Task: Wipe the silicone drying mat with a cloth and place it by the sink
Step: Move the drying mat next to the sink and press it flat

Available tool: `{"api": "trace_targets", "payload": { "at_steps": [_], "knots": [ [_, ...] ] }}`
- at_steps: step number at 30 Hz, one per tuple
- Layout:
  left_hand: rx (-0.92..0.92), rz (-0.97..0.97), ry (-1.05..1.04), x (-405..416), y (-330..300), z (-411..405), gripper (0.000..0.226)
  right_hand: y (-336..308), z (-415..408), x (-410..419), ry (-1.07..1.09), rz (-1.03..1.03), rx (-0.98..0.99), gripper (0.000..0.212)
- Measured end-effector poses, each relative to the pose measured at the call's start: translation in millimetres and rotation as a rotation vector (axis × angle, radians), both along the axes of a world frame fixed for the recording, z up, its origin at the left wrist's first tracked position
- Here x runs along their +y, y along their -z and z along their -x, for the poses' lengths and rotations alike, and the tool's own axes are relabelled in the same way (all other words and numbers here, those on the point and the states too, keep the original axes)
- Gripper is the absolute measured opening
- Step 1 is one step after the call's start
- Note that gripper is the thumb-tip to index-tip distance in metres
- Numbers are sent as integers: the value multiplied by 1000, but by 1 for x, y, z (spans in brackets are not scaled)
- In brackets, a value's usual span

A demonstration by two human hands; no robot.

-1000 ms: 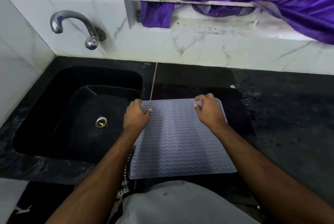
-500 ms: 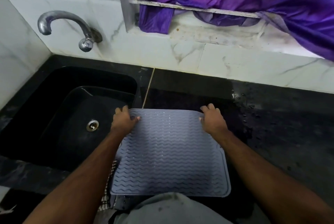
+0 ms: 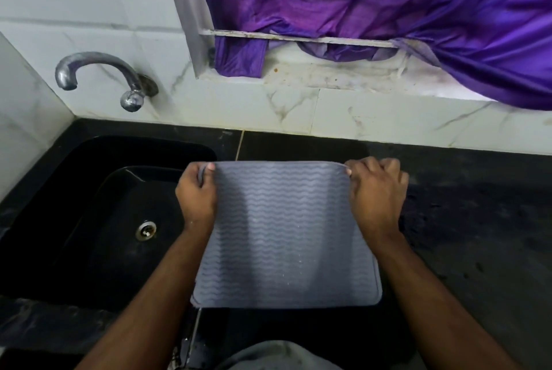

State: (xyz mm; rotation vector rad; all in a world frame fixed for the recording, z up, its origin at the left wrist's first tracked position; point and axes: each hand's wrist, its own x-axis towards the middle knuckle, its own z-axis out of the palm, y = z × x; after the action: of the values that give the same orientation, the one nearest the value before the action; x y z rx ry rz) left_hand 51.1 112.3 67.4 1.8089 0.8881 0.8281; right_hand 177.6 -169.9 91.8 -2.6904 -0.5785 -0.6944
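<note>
Both hands, left hand and right hand, pinch the mat by its far corners, seemingly lifted, and it could flop into the sink.

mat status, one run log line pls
mat: grey, far edge lifted | left hand: grips far-left corner | right hand: grips far-right corner | sink: left of mat

Dim, cool light comes through the purple curtain at 1 o'clock. The black sink at 9 o'clock swallows detail. Wide-angle bending shows at the edges; slight softness throughout.
</note>
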Motion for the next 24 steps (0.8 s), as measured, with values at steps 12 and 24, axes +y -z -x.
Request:
{"api": "trace_targets", "payload": {
  "at_steps": [12, 24],
  "knots": [
    [186, 62, 209, 63, -4, -69, 6, -14, -77, -23, 12, 37, 404, 17],
    [252, 54, 172, 98, 15, -160, 10, 37, -163, 30, 16, -251, 450, 28]
  ]
}}
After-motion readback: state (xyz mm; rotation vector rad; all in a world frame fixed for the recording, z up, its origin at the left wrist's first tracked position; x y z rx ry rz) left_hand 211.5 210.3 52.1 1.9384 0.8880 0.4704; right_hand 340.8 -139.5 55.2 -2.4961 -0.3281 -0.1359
